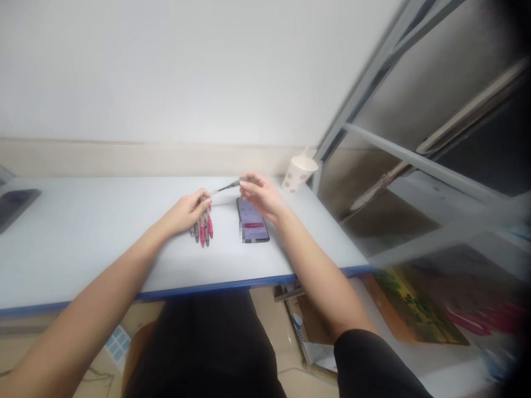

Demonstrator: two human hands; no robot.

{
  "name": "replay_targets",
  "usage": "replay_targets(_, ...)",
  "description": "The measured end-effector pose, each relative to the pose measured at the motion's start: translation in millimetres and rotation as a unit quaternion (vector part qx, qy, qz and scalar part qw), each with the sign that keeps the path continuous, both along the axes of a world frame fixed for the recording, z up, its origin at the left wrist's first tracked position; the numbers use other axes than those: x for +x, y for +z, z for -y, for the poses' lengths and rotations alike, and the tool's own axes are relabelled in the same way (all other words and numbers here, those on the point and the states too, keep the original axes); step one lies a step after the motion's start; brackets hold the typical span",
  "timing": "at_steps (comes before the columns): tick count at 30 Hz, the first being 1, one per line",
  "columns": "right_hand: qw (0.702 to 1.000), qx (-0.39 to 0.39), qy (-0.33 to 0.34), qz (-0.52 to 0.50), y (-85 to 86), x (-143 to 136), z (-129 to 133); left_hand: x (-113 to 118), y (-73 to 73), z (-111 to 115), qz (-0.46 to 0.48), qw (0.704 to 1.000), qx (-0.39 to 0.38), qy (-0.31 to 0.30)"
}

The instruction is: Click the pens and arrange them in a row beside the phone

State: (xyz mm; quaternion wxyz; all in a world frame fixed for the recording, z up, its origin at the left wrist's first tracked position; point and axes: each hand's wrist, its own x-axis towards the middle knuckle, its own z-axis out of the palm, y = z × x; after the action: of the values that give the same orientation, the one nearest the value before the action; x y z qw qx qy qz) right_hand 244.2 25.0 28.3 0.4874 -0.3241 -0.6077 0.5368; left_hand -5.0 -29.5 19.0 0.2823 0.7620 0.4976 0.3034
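Observation:
My left hand (192,210) is closed on the clear end of a thin pen part, just above several red and grey pens (202,232) lying side by side on the white table (103,237). My right hand (262,194) has its fingertips pinched on the dark grey end of the same pen piece (229,186), which spans the gap between both hands, slightly tilted. Beneath my right hand lies a phone (252,218) with its screen lit, its upper right part covered by the hand.
A paper cup (299,172) stands at the table's back right, beside a metal shelf frame (385,141). A dark flat device (17,207) lies at the far left. The table's blue front edge (199,288) runs before my legs.

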Motion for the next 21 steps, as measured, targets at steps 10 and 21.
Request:
replay_targets(10, 0.985, 0.081, -0.153, -0.001, 2.5, -2.0, -3.1, -2.9, -5.8, -8.9, -0.063, 0.996, 0.060, 0.006)
replay_targets(21, 0.983, 0.058, -0.172, -0.007, 1.5, 3.1, -7.1, -3.1, -8.5, -10.0, -0.081, 0.995, 0.060, -0.001)
